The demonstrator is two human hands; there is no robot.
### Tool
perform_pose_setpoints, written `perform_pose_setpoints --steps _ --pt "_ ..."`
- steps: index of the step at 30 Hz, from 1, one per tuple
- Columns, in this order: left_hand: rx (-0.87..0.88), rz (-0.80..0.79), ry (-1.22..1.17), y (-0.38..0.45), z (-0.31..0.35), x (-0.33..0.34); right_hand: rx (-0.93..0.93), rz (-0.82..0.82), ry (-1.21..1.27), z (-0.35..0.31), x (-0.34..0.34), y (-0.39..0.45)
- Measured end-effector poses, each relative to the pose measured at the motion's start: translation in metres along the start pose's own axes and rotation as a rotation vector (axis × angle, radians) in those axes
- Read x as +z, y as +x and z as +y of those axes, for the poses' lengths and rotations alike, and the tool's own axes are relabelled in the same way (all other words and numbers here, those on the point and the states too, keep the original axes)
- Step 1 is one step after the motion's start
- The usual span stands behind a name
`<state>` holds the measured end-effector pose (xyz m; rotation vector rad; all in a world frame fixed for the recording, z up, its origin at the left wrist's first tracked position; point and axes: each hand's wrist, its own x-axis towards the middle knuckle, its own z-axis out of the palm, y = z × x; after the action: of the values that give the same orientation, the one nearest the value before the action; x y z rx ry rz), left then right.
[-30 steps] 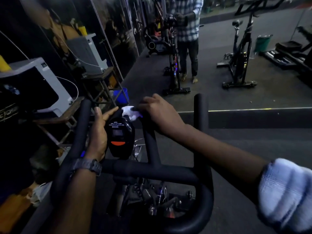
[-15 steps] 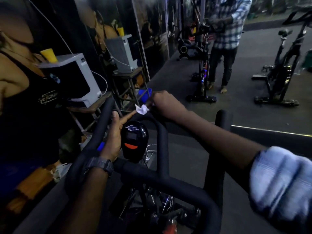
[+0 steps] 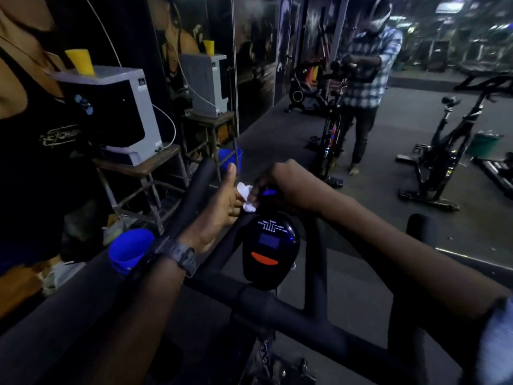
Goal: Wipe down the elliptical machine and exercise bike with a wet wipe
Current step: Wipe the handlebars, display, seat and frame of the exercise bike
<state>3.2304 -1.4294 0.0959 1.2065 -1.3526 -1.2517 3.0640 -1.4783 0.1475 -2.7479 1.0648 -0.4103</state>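
Right hand (image 3: 280,187) pinches crumpled white wet wipe (image 3: 246,198) at the black oval console's (image 3: 270,250) twelve o'clock; left hand (image 3: 222,201) open, steadying. Best press firmly, sweeping downward.

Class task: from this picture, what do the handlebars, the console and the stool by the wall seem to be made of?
Handlebars: probably foam or rubber over tube; matte black, no glare.
Console: likely hard plastic; glossy black shell catching light.
Stool: seemingly a worn wooden top on thin metal legs; dull brown slab, slim braces.
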Motion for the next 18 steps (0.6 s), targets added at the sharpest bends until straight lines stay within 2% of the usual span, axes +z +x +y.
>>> perform_pose_setpoints --steps 7,11,16,18 --pt "0.115 -0.06 -0.144 0.016 -0.034 -0.008 0.152 0.09 -0.102 -0.008 -0.025 -0.029" --pt "0.073 0.029 -0.318 0.017 -0.037 -0.006 0.16 -0.01 -0.076 -0.026 -0.004 -0.004" --pt "0.038 0.073 -0.273 0.017 -0.039 -0.003 0.177 -0.047 -0.107 -0.013 -0.032 -0.033" --pt "0.015 0.078 -0.288 0.016 -0.036 -0.003 0.144 -0.127 -0.085 -0.006 -0.038 -0.05"
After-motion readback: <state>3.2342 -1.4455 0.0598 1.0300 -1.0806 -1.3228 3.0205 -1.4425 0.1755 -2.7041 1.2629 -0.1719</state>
